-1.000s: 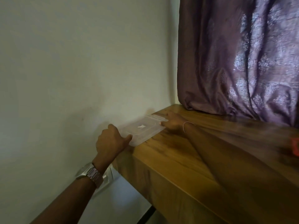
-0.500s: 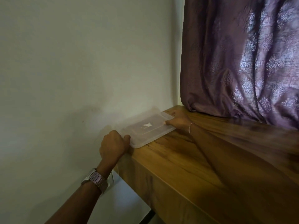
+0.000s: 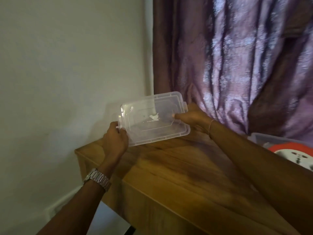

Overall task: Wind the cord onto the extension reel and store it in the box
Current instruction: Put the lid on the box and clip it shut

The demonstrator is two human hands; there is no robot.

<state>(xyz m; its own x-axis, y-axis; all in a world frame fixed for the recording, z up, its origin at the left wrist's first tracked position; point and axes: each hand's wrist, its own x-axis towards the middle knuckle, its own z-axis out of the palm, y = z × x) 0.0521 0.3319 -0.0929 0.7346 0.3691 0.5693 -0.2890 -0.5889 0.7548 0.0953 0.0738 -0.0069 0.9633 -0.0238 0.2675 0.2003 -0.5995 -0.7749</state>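
Observation:
A clear plastic box lid (image 3: 153, 118) is held tilted in the air above the far left corner of the wooden table (image 3: 177, 170). My left hand (image 3: 115, 141) grips its near left corner. My right hand (image 3: 191, 117) grips its right end, thumb on top. At the right edge the clear box (image 3: 259, 137) shows only its rim, and inside it lies the extension reel (image 3: 294, 154), orange and white with sockets. My right forearm hides much of the box.
A white wall (image 3: 67, 73) stands left of the table, close to its corner. A purple curtain (image 3: 237, 65) hangs behind the table and touches its back edge. The table's left edge drops to the floor.
The lid lay flat on the table's corner by the wall. Both hands have lifted it off the wood and tilted it toward me. The view has swung right, showing the box and reel.

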